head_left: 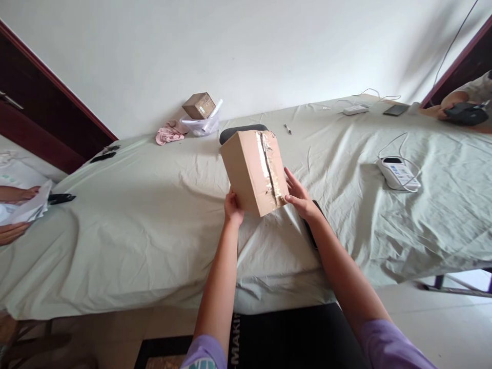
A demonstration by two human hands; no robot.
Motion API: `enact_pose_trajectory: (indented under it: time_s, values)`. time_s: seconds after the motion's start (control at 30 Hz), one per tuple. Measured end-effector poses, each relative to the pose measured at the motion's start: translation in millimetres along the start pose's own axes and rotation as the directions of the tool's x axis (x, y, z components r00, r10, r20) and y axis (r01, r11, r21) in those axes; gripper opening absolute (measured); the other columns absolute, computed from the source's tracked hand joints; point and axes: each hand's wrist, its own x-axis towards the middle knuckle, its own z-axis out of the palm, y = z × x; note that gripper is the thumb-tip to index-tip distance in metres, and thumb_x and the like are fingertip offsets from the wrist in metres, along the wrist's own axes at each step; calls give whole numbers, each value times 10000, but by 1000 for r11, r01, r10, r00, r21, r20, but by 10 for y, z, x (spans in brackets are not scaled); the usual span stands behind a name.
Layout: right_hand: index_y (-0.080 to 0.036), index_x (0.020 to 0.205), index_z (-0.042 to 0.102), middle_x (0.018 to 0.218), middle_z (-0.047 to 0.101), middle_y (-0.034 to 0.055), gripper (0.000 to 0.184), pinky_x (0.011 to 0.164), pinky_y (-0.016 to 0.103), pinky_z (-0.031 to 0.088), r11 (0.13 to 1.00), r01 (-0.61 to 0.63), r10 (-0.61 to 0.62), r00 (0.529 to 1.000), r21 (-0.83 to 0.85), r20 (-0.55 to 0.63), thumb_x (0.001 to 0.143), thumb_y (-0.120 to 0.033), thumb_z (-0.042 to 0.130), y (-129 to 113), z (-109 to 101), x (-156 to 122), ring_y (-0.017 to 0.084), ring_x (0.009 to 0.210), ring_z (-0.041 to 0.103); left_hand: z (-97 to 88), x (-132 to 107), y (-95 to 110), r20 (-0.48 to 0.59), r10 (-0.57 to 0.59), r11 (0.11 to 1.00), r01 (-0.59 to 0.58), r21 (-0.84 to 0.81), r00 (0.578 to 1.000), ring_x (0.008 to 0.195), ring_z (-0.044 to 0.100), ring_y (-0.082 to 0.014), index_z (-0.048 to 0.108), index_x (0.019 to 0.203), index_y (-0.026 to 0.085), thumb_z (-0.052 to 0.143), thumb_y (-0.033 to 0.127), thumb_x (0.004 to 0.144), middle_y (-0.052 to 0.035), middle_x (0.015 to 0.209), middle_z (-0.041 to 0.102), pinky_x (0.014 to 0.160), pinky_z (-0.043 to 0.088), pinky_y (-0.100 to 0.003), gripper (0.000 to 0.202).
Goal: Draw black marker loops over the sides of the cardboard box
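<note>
While I tilt the cardboard box [251,171] above the bench [134,230], my left hand [232,207] and right hand [299,196] grip its lower corners. It seems light and stiff; the taped seam [269,166] looks slippery, so bare card is the better hold.

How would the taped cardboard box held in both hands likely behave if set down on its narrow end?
The cardboard box looks stiff, its faces flat between the left hand and right hand. Probably light, held by fingertips. Tall and narrow, it may tip on the wrinkled cloth.

Taped cardboard box [253,171] between both hands
</note>
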Motion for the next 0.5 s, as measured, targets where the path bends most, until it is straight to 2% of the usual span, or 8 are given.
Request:
enact_pose_trajectory:
  time_s: [0.13, 0.23, 0.3, 0.4, 0.5]
  values:
    - [-327, 1587, 606, 1648, 596, 52, 873, 1315, 526, 376, 997, -20, 16, 999, 72, 51, 803, -622, 853, -75, 72, -21, 375, 1584, 477, 14, 26, -40, -30, -35, 998, 33, -62, 999, 1062, 756, -294, 735, 1041, 256, 674, 381, 696, -5, 961, 804, 849, 568, -353, 372]
    - [-312, 1535, 650, 1582, 660, 74, 836, 1254, 533, 454, 988, -97, 86, 992, 122, 98, 798, -668, 821, -76, 96, -36, 384, 1543, 524, 25, 21, -78, -32, -23, 1000, 22, -20, 999, 1100, 763, -305, 738, 1099, 250, 675, 433, 740, -17, 964, 809, 888, 588, -369, 408]
    - [-329, 1569, 605, 1618, 631, 87, 875, 1169, 550, 528, 972, -163, 143, 982, 167, 127, 800, -707, 785, -38, 89, -42, 389, 1517, 552, 31, 10, -91, -10, -28, 999, 28, 29, 1000, 1145, 764, -328, 737, 1211, 245, 684, 513, 779, -39, 1039, 824, 907, 609, -398, 511]
    - [-362, 1599, 554, 1734, 500, 95, 902, 1047, 552, 606, 957, -227, 202, 969, 182, 142, 805, -735, 764, 46, 62, -42, 398, 1524, 542, 53, -14, -96, 34, -106, 987, 101, 127, 994, 1114, 780, -360, 689, 1413, 264, 653, 635, 857, -80, 1193, 826, 838, 655, -460, 670]
    - [-372, 1582, 576, 1774, 437, 95, 927, 993, 530, 642, 955, -243, 219, 964, 169, 148, 774, -771, 792, 117, 44, -29, 409, 1510, 556, 86, -38, -99, 55, -150, 971, 136, 194, 987, 1077, 787, -356, 664, 1481, 271, 631, 665, 917, -93, 1228, 821, 787, 683, -461, 688]
